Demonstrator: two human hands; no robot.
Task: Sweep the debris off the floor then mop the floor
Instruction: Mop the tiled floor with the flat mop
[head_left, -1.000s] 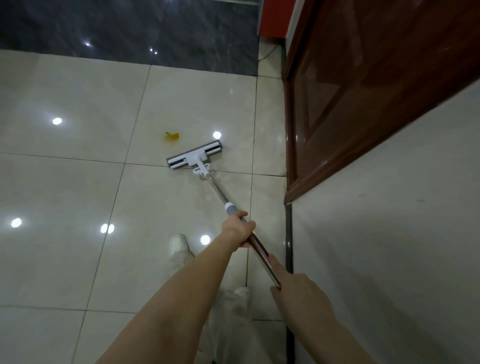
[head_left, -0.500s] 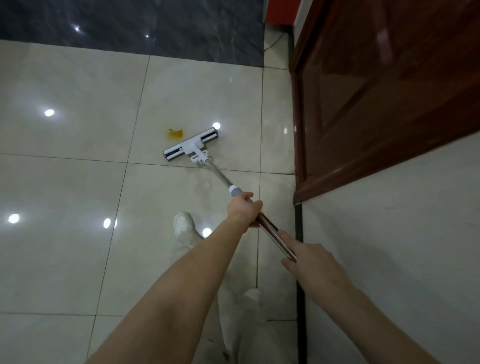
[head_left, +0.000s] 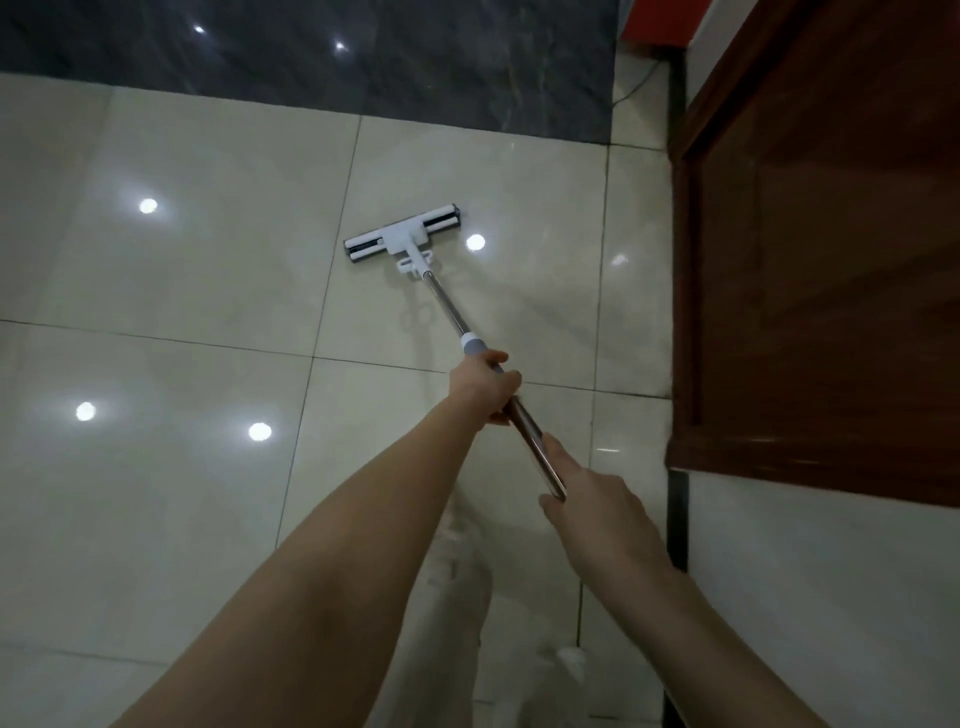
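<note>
Mop (head_left: 450, 310) pushed farther forward; yellow scrap out of sight.

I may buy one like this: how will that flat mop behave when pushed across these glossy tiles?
The mop probably glides easily: its wide flat head lies flush on the glossy tile floor. The thin metal pole looks straight and stiff, likely light for its length, though the left hand and right hand both grip it.
</note>
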